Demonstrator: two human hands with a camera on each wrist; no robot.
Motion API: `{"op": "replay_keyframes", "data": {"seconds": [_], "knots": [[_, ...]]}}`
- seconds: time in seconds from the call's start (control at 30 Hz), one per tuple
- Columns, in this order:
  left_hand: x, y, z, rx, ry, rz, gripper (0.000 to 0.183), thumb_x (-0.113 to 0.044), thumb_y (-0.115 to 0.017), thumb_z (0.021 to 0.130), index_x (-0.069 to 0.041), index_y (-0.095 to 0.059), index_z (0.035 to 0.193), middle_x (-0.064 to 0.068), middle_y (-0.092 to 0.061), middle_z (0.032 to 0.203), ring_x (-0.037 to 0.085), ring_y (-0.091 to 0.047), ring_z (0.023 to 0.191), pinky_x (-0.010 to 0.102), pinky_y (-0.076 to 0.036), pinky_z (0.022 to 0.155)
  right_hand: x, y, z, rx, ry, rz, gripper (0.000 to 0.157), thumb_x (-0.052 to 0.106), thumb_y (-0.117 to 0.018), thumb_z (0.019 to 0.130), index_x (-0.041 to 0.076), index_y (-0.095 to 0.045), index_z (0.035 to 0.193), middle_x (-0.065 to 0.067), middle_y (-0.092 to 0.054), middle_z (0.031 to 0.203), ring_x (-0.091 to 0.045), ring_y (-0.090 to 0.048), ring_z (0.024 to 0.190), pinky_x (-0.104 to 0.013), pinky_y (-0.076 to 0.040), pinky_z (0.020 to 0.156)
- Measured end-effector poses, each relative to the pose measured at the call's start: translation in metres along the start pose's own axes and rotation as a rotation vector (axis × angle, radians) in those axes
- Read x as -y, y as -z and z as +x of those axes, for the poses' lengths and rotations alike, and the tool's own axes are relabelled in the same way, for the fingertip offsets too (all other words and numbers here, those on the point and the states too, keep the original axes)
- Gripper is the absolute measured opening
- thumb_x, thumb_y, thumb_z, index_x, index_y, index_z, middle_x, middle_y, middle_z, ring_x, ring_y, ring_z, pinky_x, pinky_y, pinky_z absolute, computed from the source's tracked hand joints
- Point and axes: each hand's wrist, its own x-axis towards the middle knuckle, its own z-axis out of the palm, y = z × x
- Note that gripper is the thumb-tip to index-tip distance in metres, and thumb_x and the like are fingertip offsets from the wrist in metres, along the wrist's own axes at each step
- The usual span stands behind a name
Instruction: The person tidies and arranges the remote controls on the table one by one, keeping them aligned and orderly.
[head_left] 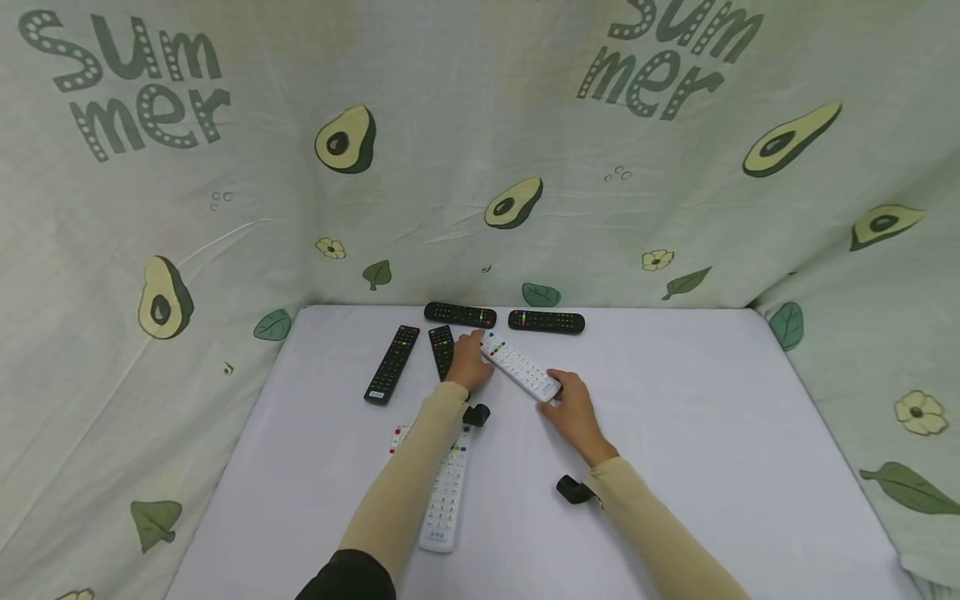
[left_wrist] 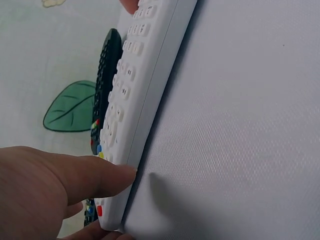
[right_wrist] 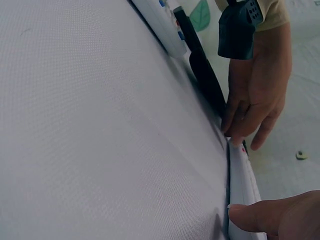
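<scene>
A white remote control (head_left: 520,365) lies slantwise on the table between my two hands. At its far left end, by the coloured buttons, my left hand (head_left: 469,362) pinches it; in the left wrist view the thumb (left_wrist: 115,179) presses the remote's side edge and fingertips show under the end. My right hand (head_left: 576,414) grips the near right end, thumb on one side and fingers on the other. Part of a black remote (head_left: 441,346) is hidden behind the left hand. Another black remote (head_left: 546,322) lies just beyond the white one.
More black remotes lie to the left (head_left: 392,364) and at the back edge (head_left: 460,314). Below the left forearm, a white remote (head_left: 446,496) points toward the front, with a second white one (head_left: 397,436) mostly covered by the sleeve. A printed cloth (head_left: 435,125) hangs behind the white table (head_left: 675,400).
</scene>
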Motion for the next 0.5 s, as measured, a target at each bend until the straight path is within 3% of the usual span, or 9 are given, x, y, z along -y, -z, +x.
{"op": "replay_keyframes", "data": {"seconds": [0.23,0.5], "knots": [[0.005,0.002,-0.005,0.041,-0.009,-0.003,0.068,0.009,-0.07,0.092,0.003,-0.046,0.155,0.029,-0.05,0.145,0.039,-0.052,0.136,0.047,-0.042,0.12,-0.001,0.008,-0.011,0.019,-0.01,-0.011,0.067,-0.01,-0.081,0.081,-0.011,-0.054,0.143,-0.027,-0.06,0.126,-0.035,-0.064,0.104,-0.046,-0.058,0.093],[0.008,0.009,-0.014,0.124,-0.031,-0.119,0.069,0.006,-0.069,0.093,-0.003,-0.046,0.157,0.023,-0.044,0.14,0.031,-0.055,0.121,0.044,-0.049,0.112,0.007,0.022,-0.032,0.05,-0.017,0.037,0.068,-0.012,-0.079,0.082,-0.011,-0.052,0.144,-0.026,-0.056,0.131,-0.04,-0.059,0.123,-0.047,-0.056,0.103]]}}
